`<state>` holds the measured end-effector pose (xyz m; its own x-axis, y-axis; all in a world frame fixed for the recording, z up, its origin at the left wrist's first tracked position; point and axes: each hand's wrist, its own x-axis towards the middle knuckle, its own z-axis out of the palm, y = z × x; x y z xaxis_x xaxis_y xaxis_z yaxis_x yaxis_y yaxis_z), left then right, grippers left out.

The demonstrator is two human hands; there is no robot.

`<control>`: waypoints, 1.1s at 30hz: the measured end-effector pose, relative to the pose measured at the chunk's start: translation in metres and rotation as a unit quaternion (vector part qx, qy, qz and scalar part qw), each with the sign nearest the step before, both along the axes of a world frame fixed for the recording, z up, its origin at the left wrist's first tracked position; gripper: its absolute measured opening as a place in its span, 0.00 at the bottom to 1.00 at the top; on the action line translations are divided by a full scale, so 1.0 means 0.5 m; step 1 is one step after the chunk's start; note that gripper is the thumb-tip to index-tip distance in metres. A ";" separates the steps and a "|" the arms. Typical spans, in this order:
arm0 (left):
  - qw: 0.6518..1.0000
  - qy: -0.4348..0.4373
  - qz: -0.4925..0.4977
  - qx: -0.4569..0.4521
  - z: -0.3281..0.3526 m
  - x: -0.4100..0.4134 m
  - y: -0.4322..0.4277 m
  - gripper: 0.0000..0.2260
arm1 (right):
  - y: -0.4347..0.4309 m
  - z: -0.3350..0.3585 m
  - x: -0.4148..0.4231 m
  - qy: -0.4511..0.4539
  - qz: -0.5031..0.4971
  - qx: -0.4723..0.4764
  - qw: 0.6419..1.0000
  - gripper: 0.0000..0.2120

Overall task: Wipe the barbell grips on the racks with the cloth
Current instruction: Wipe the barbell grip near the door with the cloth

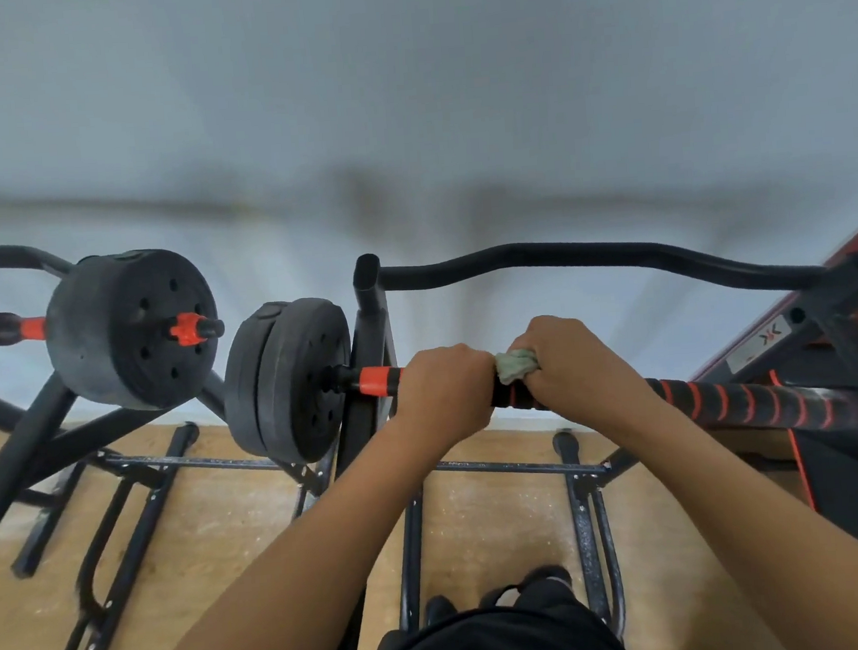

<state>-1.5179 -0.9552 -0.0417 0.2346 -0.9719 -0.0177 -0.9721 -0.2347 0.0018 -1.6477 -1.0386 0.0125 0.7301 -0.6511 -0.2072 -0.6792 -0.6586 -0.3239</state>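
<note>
Two hands clutch one black, red-striped barbell grip [737, 399]: left hand [444, 389] wraps it bare, right hand [574, 360] squeezes a crumpled pale-green cloth [516, 364] against it.

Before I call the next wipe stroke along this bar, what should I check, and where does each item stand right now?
1. Cloth held in the right hand against the barbell grip: ok.
2. Left hand grips the bar beside the orange collar to steady it: ok.
3. Striped stretch of grip to the right of the right hand has nothing lying on it: ok.
4. Bar seated securely at the rack upright: cannot tell, the contact point is hidden.
5. Weight plates locked on the bar end: cannot tell.
6. Section under the left hand already wiped: cannot tell.
</note>
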 end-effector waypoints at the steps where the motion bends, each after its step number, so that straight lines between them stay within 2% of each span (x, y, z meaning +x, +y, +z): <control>1: 0.999 0.018 0.004 0.028 0.008 0.003 -0.010 0.04 | 0.006 0.000 -0.001 0.000 -0.004 0.003 1.000 0.17; 5: 0.977 0.134 0.016 0.164 0.028 0.033 -0.061 0.14 | 0.024 0.002 -0.010 -0.024 0.015 -0.033 0.999 0.03; 8: 0.906 0.300 0.000 0.298 0.042 0.065 -0.100 0.15 | 0.038 -0.009 -0.029 -0.023 0.048 -0.074 0.996 0.15; 10: 0.870 0.379 -0.014 0.315 0.050 0.081 -0.109 0.15 | 0.036 -0.010 -0.036 -0.046 0.043 -0.082 0.995 0.16; 11: 0.875 0.389 -0.030 0.288 0.053 0.086 -0.108 0.16 | 0.029 -0.006 -0.034 -0.054 0.037 -0.076 0.995 0.14; 13: 0.923 0.330 -0.050 0.193 0.052 0.089 -0.095 0.18 | 0.002 0.006 -0.018 -0.041 0.013 -0.053 0.998 0.06; 14: 0.953 0.264 -0.050 0.142 0.049 0.085 -0.085 0.18 | -0.012 0.012 -0.008 -0.031 -0.001 -0.048 0.998 0.07; 16: 0.992 0.105 -0.050 0.053 0.031 0.066 -0.058 0.12 | -0.038 0.013 0.012 -0.038 -0.009 -0.053 0.998 0.17; 17: 0.997 0.046 -0.052 0.016 0.021 0.055 -0.046 0.09 | -0.042 0.011 0.018 -0.044 -0.007 -0.058 0.997 0.18; 19: 0.999 0.012 -0.034 -0.026 0.004 0.045 -0.041 0.06 | -0.032 0.005 0.021 -0.034 0.011 -0.070 0.997 0.14; 21: 0.999 0.038 -0.001 0.002 0.007 0.052 -0.059 0.09 | -0.021 -0.005 0.016 -0.047 0.012 -0.073 0.996 0.08; 24: 0.984 0.113 0.012 0.139 0.023 0.075 -0.106 0.11 | -0.012 -0.018 0.009 -0.068 0.023 -0.091 0.993 0.05; 28: 0.912 0.287 0.005 0.294 0.038 0.105 -0.150 0.14 | 0.002 -0.033 -0.006 -0.095 0.013 -0.101 0.990 0.08; 30: 0.883 0.353 0.004 0.310 0.052 0.119 -0.156 0.13 | 0.012 -0.033 -0.015 -0.093 0.015 -0.105 0.990 0.13; 31: 0.882 0.370 -0.007 0.292 0.056 0.122 -0.154 0.12 | 0.009 -0.031 -0.018 -0.090 0.018 -0.106 0.990 0.14; 33: 0.910 0.352 -0.031 0.217 0.055 0.120 -0.141 0.14 | -0.007 -0.015 -0.016 -0.091 0.026 -0.097 0.991 0.12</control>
<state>-1.4579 -1.0258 -0.0142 -0.0389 -0.8481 -0.5284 -0.7777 -0.3064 0.5489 -1.6554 -1.0419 0.0049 0.7770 -0.6270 0.0555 -0.5855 -0.7523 -0.3020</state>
